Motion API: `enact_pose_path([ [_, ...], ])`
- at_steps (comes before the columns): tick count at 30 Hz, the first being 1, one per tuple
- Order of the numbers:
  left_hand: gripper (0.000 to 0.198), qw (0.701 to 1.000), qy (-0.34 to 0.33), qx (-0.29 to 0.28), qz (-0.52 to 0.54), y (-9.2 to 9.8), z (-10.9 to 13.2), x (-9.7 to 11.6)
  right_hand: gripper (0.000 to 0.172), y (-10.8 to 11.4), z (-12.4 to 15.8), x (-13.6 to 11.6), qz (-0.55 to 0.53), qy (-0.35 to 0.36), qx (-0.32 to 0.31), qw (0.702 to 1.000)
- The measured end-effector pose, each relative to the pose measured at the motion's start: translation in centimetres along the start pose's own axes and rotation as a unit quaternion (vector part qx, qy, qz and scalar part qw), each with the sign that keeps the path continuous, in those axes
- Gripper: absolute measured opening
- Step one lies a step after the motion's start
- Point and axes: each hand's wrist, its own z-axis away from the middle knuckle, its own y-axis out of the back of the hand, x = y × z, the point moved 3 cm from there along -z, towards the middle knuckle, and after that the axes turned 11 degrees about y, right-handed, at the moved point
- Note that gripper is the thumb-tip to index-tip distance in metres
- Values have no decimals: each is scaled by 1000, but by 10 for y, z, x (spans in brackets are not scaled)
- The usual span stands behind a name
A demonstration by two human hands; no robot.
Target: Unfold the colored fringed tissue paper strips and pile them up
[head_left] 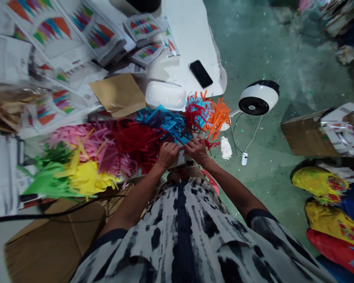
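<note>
My left hand (167, 155) and my right hand (196, 150) sit close together, fingers curled over the fringed paper at the edge of a red and blue bunch. Red fringed paper (135, 141) lies against my left hand, and blue fringed paper (162, 121) spreads above both hands. Orange fringed paper (216, 118) lies beyond my right hand. Further left are pink (82, 141), yellow (88, 179) and green (47, 173) fringes. My fingers hide exactly what they pinch.
Printed sheets with coloured triangles (51, 35) cover the far left, beside kraft paper (118, 94). A phone (201, 74) and white tub (165, 95) sit on a white surface. A fan (258, 97), cords and a cardboard box (309, 135) stand on the green floor (253, 47).
</note>
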Motion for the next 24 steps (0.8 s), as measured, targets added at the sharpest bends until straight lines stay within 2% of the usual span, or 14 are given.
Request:
enact_pose_path([
  [6,22,1000,19,-2,-12,7,-3,1,39,-9,-7,3,4,54,-27,998],
  [11,17,1000,10,-1,-25,14,-1,4,35,-7,-13,7,11,58,-24,998],
  [18,21,998,6,7,-57,25,2,8,25,10,-16,-2,-3,67,2,998],
  [21,23,997,18,20,-71,39,2,13,25,22,-19,-6,12,80,20,997],
  [24,24,996,41,39,-69,61,1,19,27,40,-26,-10,49,97,40,993],
])
